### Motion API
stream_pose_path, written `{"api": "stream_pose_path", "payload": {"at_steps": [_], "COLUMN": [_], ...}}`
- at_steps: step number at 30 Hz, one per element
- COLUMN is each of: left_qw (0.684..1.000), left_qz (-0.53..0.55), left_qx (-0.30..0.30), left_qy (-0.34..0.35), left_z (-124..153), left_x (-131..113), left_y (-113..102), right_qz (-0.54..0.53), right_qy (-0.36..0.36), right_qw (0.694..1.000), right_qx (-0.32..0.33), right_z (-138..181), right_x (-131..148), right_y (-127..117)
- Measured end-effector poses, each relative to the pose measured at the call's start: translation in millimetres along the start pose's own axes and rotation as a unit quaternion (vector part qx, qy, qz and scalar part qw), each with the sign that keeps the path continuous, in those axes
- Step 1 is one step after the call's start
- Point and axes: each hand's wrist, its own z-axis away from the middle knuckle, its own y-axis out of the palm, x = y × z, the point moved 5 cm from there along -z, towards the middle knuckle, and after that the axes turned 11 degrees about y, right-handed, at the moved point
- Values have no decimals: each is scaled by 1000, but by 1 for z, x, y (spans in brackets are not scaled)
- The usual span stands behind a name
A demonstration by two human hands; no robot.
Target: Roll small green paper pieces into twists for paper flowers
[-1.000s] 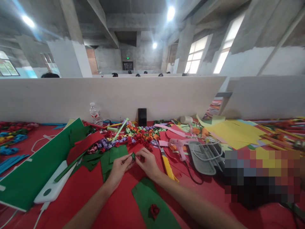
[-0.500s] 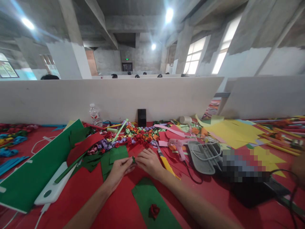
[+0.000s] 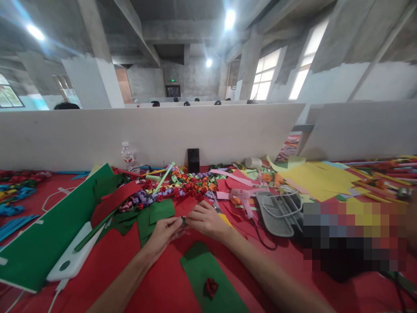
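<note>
My left hand [image 3: 164, 234] and my right hand [image 3: 205, 220] meet over the red table cover [image 3: 107, 269], fingertips pinched together on a small green paper piece [image 3: 183, 221] held between them. A finished red paper rose [image 3: 210, 287] lies on a green paper sheet [image 3: 195, 265] just in front of my wrists. Behind my hands lies a heap of small paper roses and curled strips [image 3: 182, 184] in red, purple, orange and green. A yellow-handled cutter [image 3: 224, 218] sits partly hidden under my right hand.
A large green board [image 3: 48, 234] and a white device [image 3: 73, 254] lie at left. A pink glue gun [image 3: 244, 198], a grey tray with cable [image 3: 276, 208], yellow paper sheets [image 3: 316, 178], a water bottle [image 3: 127, 155] and a black phone [image 3: 193, 160] stand near the white partition [image 3: 156, 130].
Both hands stay pinched on the green piece, shifting slightly toward me. My right hand has slid over the yellow cutter, covering more of it.
</note>
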Motion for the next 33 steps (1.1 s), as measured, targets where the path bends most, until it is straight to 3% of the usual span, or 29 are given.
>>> {"api": "stream_pose_path", "payload": {"at_steps": [4, 7, 11, 13, 19, 24, 33], "left_qw": [1000, 998, 992, 990, 987, 987, 983], "left_qz": [8, 35, 80, 96, 103, 87, -21], "left_qx": [-13, -40, -79, -96, -102, -99, -94], "left_qy": [-1, 22, 49, 49, 70, 93, 154], "left_z": [-2, -5, -8, -8, -8, -7, -8], "left_x": [3, 1, -3, -5, -5, -5, -11], "left_y": [-2, -4, -6, -7, -8, -6, -6], "right_qz": [-12, -80, -268, -321, -355, -354, -373], "right_qy": [4, 99, 279, 325, 331, 346, 400], "right_qw": [1000, 991, 915, 882, 870, 864, 831], "right_qx": [0, -40, -111, -120, -86, -98, -103], "right_z": [-1, -4, -3, -2, -2, 0, -1], "right_x": [1, -2, -11, -11, -5, -5, -2], "right_y": [0, 1, 1, 1, 6, 11, 18]}}
